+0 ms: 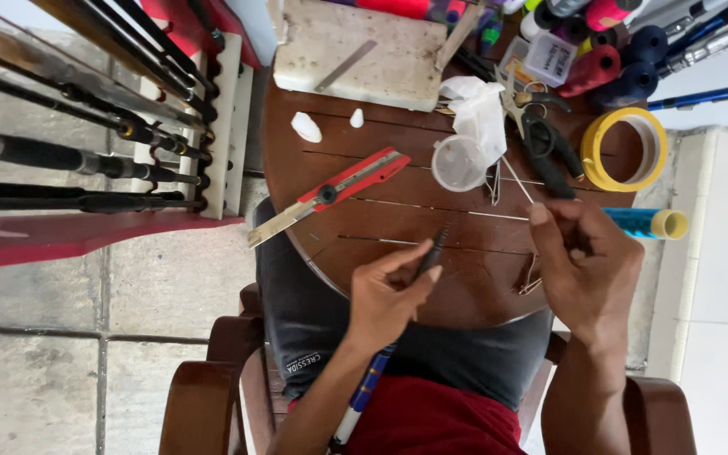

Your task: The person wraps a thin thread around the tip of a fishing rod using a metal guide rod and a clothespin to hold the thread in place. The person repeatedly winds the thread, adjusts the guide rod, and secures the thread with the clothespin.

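My left hand (385, 299) grips the thin dark tip section of a fishing rod (434, 251); the rod's blue and white lower part (364, 396) runs down past my forearm. Its tip points up over the round dark wooden table (364, 236). My right hand (587, 265) is closed around a small dark item and a thin wire guide (531, 282) that sticks out below its fingers. The two hands are a short way apart above the table's near edge.
A red utility knife (330, 192) with its blade out lies left of centre. A clear plastic cup (458, 163), pliers (541, 135), yellow tape roll (625, 149), thread spools (608, 50), a white foam block (360, 50) and a rod rack (128, 126) surround the work spot.
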